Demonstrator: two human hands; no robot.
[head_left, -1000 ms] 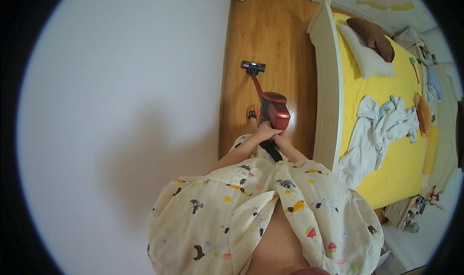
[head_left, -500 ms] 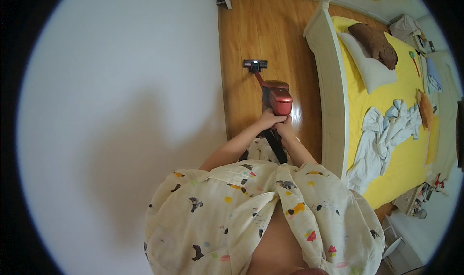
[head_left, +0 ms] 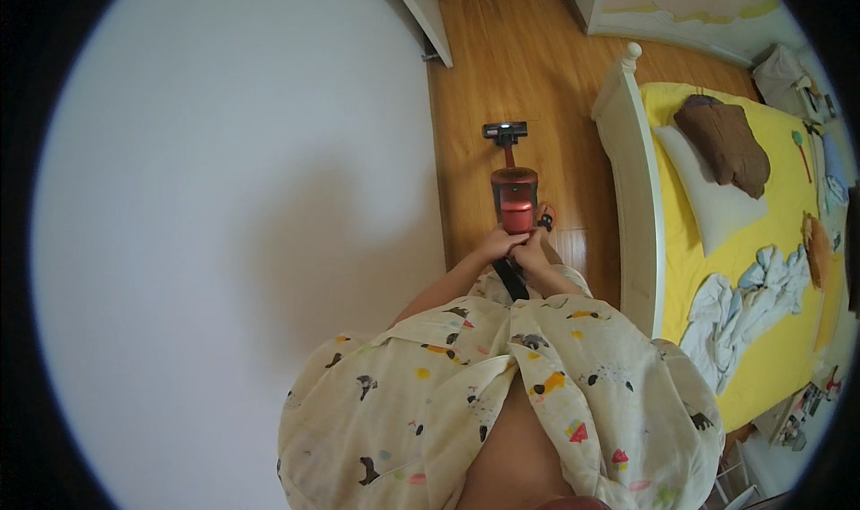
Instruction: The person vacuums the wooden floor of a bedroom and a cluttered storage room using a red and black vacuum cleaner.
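A red and black cordless stick vacuum cleaner (head_left: 515, 192) points straight ahead of me over the wooden floor. Its dark floor head (head_left: 505, 133), with a small light glowing on it, rests on the boards at the far end of a short-looking red tube. My left hand (head_left: 500, 242) is closed around the handle area at the near end of the body. Beside it, touching, my right hand (head_left: 529, 254) is closed there too. The grip itself is mostly hidden by my fingers. A black part (head_left: 511, 281) of the vacuum shows below my hands.
A plain white wall (head_left: 179, 196) runs along my left, up to a door edge (head_left: 421, 17). On the right stands a bed with a white footboard (head_left: 638, 214), yellow sheet (head_left: 761, 393), brown pillow (head_left: 726, 147) and crumpled pale clothing (head_left: 735, 317). My sandalled foot (head_left: 547, 216) shows beside the vacuum.
The view has shifted forward, bringing more of the door edge in. The vacuum has swung from slanting left to pointing straight ahead, and my foot has come into view beside it.
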